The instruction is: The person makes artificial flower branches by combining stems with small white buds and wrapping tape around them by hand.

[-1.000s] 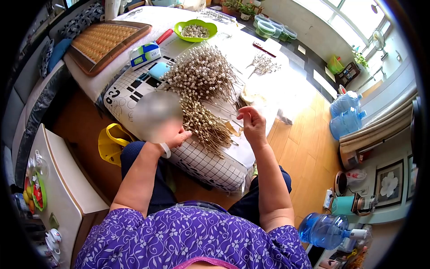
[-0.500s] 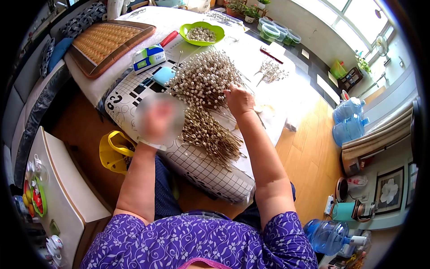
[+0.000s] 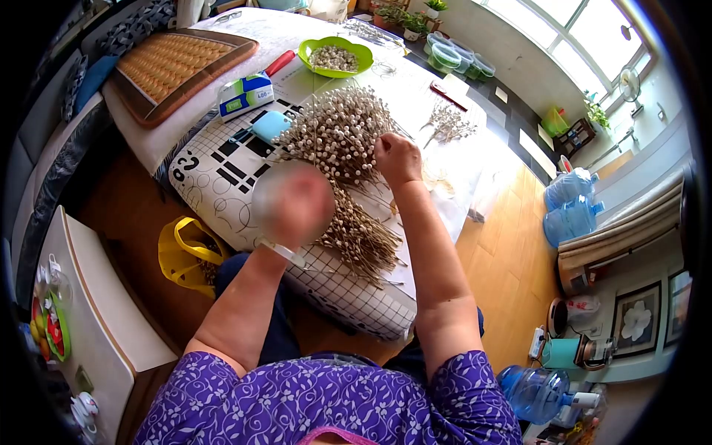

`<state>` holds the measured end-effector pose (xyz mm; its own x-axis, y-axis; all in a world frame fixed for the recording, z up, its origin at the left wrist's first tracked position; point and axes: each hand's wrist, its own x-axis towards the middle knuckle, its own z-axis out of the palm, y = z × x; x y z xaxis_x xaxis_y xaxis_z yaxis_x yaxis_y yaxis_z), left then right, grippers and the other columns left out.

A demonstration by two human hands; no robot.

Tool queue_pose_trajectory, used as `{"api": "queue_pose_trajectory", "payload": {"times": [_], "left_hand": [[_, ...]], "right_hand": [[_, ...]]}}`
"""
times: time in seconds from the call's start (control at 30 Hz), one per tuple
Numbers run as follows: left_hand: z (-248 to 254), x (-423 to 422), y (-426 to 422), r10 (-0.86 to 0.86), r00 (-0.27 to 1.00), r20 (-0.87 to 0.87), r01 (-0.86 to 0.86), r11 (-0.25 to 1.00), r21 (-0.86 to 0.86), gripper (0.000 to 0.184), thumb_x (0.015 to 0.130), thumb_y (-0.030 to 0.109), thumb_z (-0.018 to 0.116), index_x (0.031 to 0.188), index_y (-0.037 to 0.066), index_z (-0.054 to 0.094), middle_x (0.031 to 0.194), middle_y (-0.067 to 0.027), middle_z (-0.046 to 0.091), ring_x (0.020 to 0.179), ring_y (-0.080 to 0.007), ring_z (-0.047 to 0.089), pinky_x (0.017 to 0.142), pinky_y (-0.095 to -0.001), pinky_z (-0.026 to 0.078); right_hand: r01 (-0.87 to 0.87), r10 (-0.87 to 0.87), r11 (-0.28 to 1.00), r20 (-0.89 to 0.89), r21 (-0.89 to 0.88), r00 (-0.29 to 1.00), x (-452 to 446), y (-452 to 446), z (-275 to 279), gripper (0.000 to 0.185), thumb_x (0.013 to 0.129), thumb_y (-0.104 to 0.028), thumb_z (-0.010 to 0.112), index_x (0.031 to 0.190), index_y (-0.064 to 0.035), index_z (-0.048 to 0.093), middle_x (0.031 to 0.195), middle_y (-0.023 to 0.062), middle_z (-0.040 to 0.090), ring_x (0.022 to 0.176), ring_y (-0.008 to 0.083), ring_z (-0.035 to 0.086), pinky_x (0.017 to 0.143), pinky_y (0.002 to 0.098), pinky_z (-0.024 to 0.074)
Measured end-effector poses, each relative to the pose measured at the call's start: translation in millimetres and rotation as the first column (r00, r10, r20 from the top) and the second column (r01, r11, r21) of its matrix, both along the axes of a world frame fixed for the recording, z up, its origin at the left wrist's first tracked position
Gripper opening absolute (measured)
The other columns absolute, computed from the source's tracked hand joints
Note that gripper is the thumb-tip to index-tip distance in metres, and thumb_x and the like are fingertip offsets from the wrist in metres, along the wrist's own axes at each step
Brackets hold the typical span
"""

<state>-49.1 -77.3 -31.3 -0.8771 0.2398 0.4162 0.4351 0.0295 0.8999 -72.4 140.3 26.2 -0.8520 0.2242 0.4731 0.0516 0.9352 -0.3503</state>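
Observation:
Two heaps of dried stems lie on the table in front of me. The far heap (image 3: pixel 337 130) carries round whitish heads. Nearer to me, the second heap (image 3: pixel 360 233) has small tan buds and bare brown stem ends. My right hand (image 3: pixel 399 157) is closed in a fist at the right edge of the whitish heap; what its fingers hold, if anything, is hidden. My left hand (image 3: pixel 294 204) hovers over the left side of the heaps, its fingers lost in a blur. A thin stem seems to stand up just beyond it.
A green bowl (image 3: pixel 336 58) of whitish heads, a tissue pack (image 3: pixel 246 96), a light-blue item (image 3: pixel 271 126) and a small stem bunch (image 3: pixel 449 123) are on the table. A yellow bag (image 3: pixel 185 256) hangs low at left. Water bottles (image 3: pixel 571 208) stand at right.
My left hand has moved right and slightly nearer me, now over the left side of the heaps. My right hand stays near the heap's right edge, its fingers more curled.

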Motion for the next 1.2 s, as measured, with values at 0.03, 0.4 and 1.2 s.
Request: {"api": "queue_pose_trajectory", "payload": {"times": [0.03, 0.4, 1.2], "left_hand": [[0, 1, 1, -0.016, 0.999, 0.031, 0.016, 1.000, 0.017, 0.014, 0.093, 0.018, 0.045, 0.092, 0.006, 0.052, 0.065, -0.0006, 0.056, 0.048, -0.0022, 0.044, 0.043, -0.0145, 0.036], [2, 3, 41, -0.281, 0.956, 0.088, 0.245, 0.924, 0.293, 0.020, 0.086, 0.024, 0.056, 0.087, 0.004, 0.054, 0.069, -0.0051, 0.061, 0.056, -0.0100, 0.059, 0.050, -0.0213, 0.050], [33, 51, 98, -0.515, 0.695, 0.502, 0.443, 0.856, 0.265, 0.016, 0.085, 0.018, 0.060, 0.086, 0.002, 0.060, 0.075, -0.0056, 0.064, 0.064, -0.0102, 0.061, 0.053, -0.0200, 0.050]], "right_hand": [[-0.034, 0.029, 0.996, -0.060, -0.084, 0.998, 0, 2, 3, 0.017, 0.079, -0.021, 0.054, 0.077, -0.0082, 0.064, 0.080, 0.0110, 0.064, 0.071, 0.0256, 0.062, 0.071, 0.0351, 0.0488], [-0.480, 0.113, 0.472, -0.489, -0.740, 0.865, 64, 25, 53, 0.010, 0.082, -0.006, 0.058, 0.085, 0.0024, 0.062, 0.074, 0.0043, 0.061, 0.068, 0.0068, 0.055, 0.063, 0.0187, 0.0434], [-0.285, 0.038, 0.411, -0.296, -0.866, 0.954, 118, 25, 18, 0.014, 0.082, -0.009, 0.059, 0.080, 0.0042, 0.063, 0.066, 0.0017, 0.061, 0.058, 0.0049, 0.052, 0.053, 0.0181, 0.0415]]}}
